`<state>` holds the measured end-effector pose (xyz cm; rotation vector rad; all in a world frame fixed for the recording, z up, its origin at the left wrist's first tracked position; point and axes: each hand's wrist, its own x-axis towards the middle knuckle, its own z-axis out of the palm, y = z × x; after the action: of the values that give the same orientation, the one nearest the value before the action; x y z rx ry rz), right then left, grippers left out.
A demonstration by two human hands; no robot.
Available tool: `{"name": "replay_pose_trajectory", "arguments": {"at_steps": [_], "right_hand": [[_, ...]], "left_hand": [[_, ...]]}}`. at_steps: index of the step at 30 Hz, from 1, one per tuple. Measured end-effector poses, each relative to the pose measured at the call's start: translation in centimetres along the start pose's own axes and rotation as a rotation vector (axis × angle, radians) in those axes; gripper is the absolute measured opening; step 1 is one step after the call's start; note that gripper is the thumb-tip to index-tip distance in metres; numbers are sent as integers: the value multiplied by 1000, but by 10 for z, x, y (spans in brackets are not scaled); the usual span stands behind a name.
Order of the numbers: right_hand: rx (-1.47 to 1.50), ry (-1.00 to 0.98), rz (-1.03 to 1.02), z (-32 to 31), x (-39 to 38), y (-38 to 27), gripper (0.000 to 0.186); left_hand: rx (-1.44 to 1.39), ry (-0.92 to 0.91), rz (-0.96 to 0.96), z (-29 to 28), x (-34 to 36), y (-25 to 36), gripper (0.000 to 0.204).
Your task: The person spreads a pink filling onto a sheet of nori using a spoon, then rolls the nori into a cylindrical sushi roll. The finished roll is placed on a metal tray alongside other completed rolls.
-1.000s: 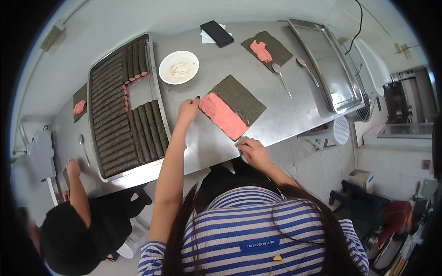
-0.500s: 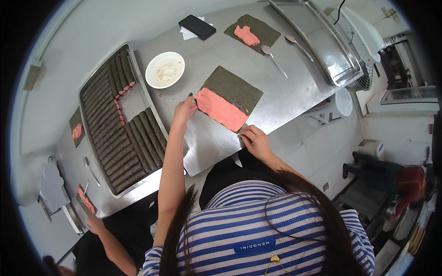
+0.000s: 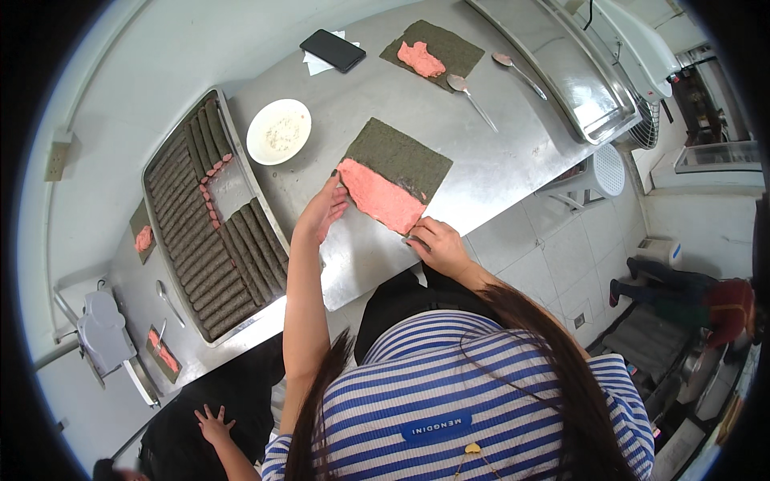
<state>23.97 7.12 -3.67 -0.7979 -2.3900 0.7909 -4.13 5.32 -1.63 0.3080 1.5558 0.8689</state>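
Observation:
A dark green seaweed sheet (image 3: 405,156) lies on the steel table in front of me, its nearer half covered with a pink paste (image 3: 381,196). My left hand (image 3: 322,210) is at the sheet's left corner, fingers stretched out and apart, one fingertip touching the edge. At the near right corner, my right hand (image 3: 439,243) pinches the sheet's edge between thumb and fingers. Left of the sheet is a metal tray (image 3: 281,228) holding rows of finished seaweed rolls (image 3: 192,216) with pink ends. A white bowl (image 3: 278,132) of cloudy liquid stands beyond my left hand.
Farther back lie another seaweed sheet (image 3: 457,50) with a paste lump, two spoons (image 3: 481,111), and a black phone (image 3: 333,50) on paper. A metal tray (image 3: 553,64) lines the far right. At lower left, a co-worker's hand (image 3: 215,426) is near a small pasted sheet (image 3: 163,353).
My left hand's fingers have spread and come away somewhat from the edge. My right hand keeps its pinch. The co-worker's hand has drawn back from the table, fingers spread. The view has shifted slightly.

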Motion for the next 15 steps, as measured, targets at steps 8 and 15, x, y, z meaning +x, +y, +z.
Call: {"name": "replay_pose_trajectory", "arguments": {"at_steps": [8, 15], "right_hand": [[13, 8, -23, -4, 5, -1, 23], [0, 62, 35, 10, 5, 8, 20]], "left_hand": [[-345, -121, -153, 19, -9, 15, 90], [-478, -53, -146, 37, -9, 27, 90]]}}
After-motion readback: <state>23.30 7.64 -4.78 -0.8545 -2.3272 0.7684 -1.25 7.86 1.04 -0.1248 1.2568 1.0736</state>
